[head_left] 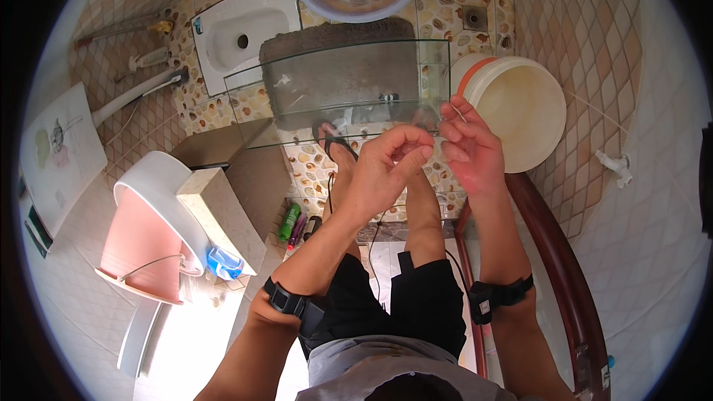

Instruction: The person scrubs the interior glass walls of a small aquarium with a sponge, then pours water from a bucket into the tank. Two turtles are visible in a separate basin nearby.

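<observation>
My left hand (pixel 394 167) is closed in a pinch, thumb against the curled forefinger. Whatever it may hold is too small to make out. Close beside it, my right hand (pixel 475 152) has its palm turned up and its fingers curled in, with a thin pale glint at the fingertips that I cannot identify. Both hands are raised over the near right corner of a long clear glass tank (pixel 342 78). The tank rests partly on a rough grey mat (pixel 297 44), and a small dark fitting (pixel 388 97) shows through its glass.
A round basin (pixel 304 0) of cloudy water holds dark greenish rounded things. The squat toilet (pixel 215 30) lies left, a white bucket (pixel 523 111) right. At lower left are a pink bucket (pixel 141 245), bottles (pixel 290 221) and a low cabinet (pixel 223 215); a dark red rail (pixel 553 245) curves right.
</observation>
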`<control>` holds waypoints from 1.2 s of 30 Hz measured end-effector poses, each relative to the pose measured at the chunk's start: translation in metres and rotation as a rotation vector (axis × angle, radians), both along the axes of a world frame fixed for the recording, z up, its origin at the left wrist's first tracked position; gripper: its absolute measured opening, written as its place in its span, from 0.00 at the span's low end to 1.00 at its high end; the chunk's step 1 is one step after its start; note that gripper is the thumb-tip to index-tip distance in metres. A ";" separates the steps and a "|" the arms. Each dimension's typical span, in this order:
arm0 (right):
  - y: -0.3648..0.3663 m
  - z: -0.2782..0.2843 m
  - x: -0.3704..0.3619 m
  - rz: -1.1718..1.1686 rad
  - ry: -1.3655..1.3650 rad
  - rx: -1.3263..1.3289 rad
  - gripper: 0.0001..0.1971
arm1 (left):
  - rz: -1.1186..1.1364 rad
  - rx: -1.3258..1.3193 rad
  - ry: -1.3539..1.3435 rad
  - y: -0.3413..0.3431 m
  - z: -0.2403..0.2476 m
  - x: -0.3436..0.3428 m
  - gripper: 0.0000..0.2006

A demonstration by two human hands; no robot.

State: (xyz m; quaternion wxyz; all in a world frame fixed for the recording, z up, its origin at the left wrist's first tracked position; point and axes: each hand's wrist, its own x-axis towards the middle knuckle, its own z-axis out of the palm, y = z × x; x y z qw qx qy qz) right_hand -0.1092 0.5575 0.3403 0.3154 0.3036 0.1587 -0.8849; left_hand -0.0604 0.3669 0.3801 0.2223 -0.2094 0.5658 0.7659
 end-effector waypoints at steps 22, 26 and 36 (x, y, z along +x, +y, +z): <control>-0.110 0.030 0.016 0.300 0.019 0.324 0.17 | -0.142 -0.846 0.558 -0.091 0.006 0.018 0.06; -0.117 0.032 0.013 0.337 0.039 0.353 0.08 | -0.135 -0.915 0.338 -0.104 0.003 0.022 0.03; -0.097 0.001 0.013 0.148 -0.167 -0.194 0.22 | 0.448 0.262 -0.399 -0.130 -0.012 0.009 0.16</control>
